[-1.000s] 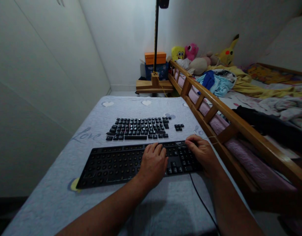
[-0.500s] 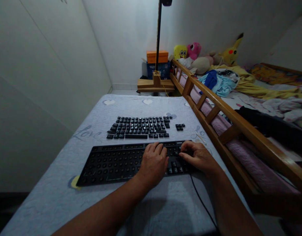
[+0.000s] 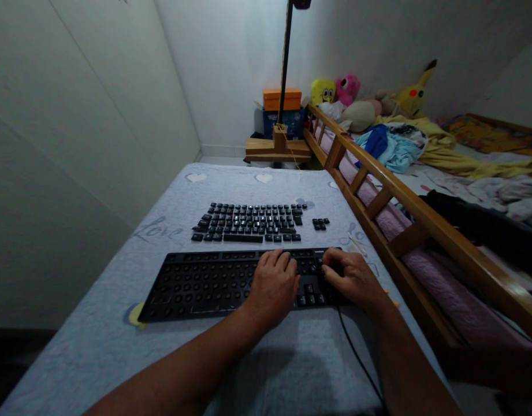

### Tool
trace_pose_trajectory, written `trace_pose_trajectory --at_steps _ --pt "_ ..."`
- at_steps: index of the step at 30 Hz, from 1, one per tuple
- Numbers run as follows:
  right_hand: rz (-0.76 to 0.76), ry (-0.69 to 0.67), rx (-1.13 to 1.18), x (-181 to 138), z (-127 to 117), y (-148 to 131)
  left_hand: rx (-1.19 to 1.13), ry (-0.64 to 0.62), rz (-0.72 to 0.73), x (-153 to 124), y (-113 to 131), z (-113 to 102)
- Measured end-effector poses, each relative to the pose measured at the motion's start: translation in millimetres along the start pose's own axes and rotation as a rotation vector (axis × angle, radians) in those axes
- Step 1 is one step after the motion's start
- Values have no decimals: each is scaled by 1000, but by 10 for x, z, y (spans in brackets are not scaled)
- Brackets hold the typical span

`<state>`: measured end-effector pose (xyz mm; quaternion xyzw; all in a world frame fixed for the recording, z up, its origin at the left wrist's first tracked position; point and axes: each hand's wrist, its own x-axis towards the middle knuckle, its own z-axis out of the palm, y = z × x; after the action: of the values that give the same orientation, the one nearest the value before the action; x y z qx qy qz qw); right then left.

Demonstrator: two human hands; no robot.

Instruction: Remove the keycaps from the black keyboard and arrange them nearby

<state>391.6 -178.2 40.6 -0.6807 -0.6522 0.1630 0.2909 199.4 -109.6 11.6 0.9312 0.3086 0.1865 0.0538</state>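
Drawn nearer from far edge of keyboard [image 3: 222,283] with right hand [image 3: 353,275], thumb and forefinger nearly pinched, any hold untellable; probably onto another spot beneath; resting left hand [image 3: 274,283] alongside, fingers bent, underside hidden

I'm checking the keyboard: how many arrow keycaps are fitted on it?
4: one upper keycap, three lower keycaps beneath it, between left hand and right hand. None looks hidden.
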Motion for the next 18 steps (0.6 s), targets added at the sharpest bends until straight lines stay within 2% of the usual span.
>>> trace_pose_trajectory --at_steps 10,18 --pt "66 -25 93 19 30 25 2 -21 -10 7 4 -4" --pt "121 35 73 51 84 -34 -1 -14 -5 9 5 -2"
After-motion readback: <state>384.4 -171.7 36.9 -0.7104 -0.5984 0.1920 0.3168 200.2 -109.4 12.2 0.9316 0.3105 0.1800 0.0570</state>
